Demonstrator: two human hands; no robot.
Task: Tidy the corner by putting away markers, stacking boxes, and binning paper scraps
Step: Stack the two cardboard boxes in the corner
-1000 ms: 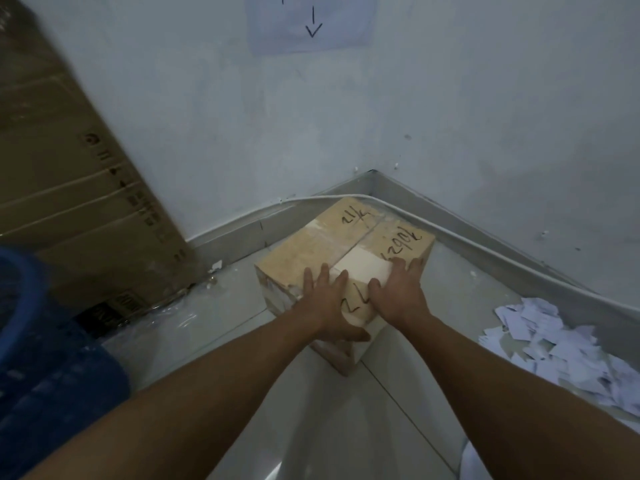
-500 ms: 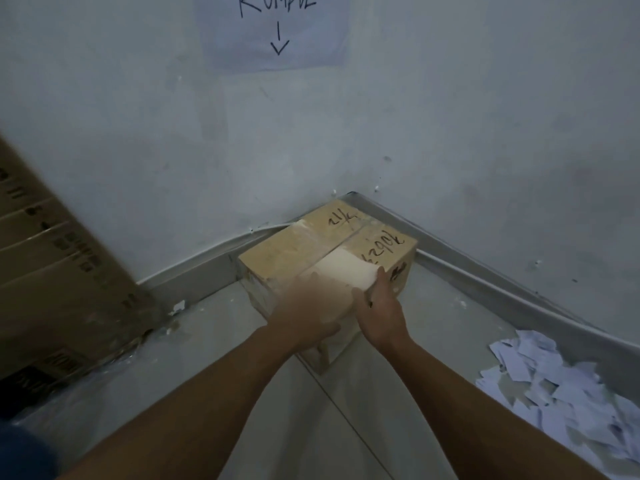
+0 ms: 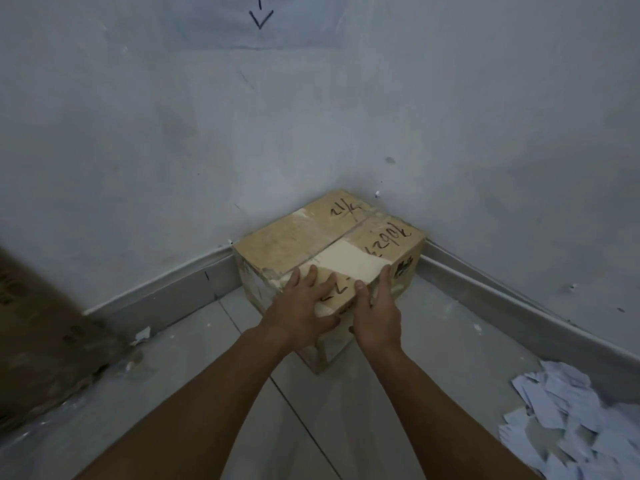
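A taped cardboard box (image 3: pixel 311 237) with black handwriting on its lid sits on the tiled floor, its far corner tight in the corner of the two walls. My left hand (image 3: pixel 301 308) lies flat on the lid's near corner, fingers spread. My right hand (image 3: pixel 375 313) presses against the near right edge and side of the box, thumb on the lid. A heap of white paper scraps (image 3: pixel 581 420) lies on the floor at the lower right. No markers are in sight.
A large flattened brown carton (image 3: pixel 38 341) leans at the left with plastic film below it. A grey skirting board (image 3: pixel 173 292) runs along both walls. A paper sign with an arrow (image 3: pixel 261 20) hangs on the wall above the corner.
The box has slid away from me into the wall corner with both hands on it. The view has shifted right, so the blue basket at the left is out of sight.
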